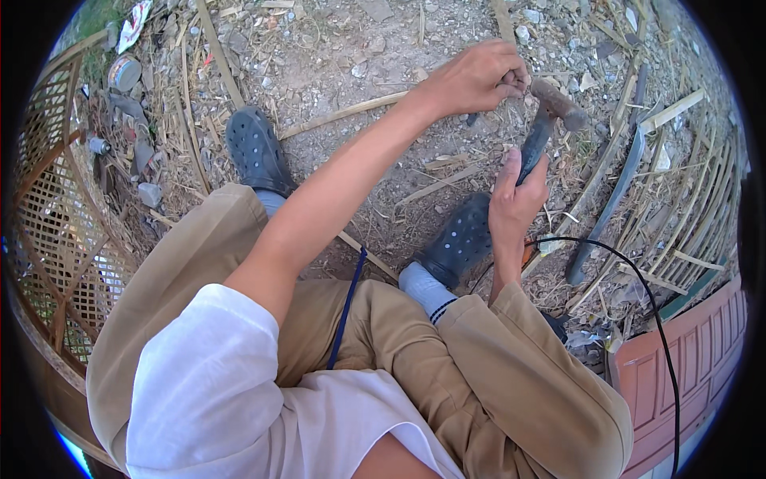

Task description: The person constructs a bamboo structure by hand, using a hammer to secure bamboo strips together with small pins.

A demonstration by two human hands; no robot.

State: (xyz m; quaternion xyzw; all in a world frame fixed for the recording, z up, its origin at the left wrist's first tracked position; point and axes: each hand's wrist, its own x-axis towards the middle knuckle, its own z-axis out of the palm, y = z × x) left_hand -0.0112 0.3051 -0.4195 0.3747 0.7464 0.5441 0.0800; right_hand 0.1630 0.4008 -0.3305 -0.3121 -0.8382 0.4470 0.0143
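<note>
My right hand is wrapped round the dark handle of a hammer, whose rusty head points away from me. Close to the left side of that head, my left hand is closed, with its thumb and fingers pinched together. Whatever is between those fingertips is too small or hidden to make out. A narrow wooden strip shows just beyond my left hand. The hammer head looks to be beside the fingertips; whether they touch is unclear.
Dark clogs are on my feet. A long-bladed knife lies at right, near curved bamboo slats. A black cable loops past a reddish panel. Woven lattice and a can are at left. Strips litter the ground.
</note>
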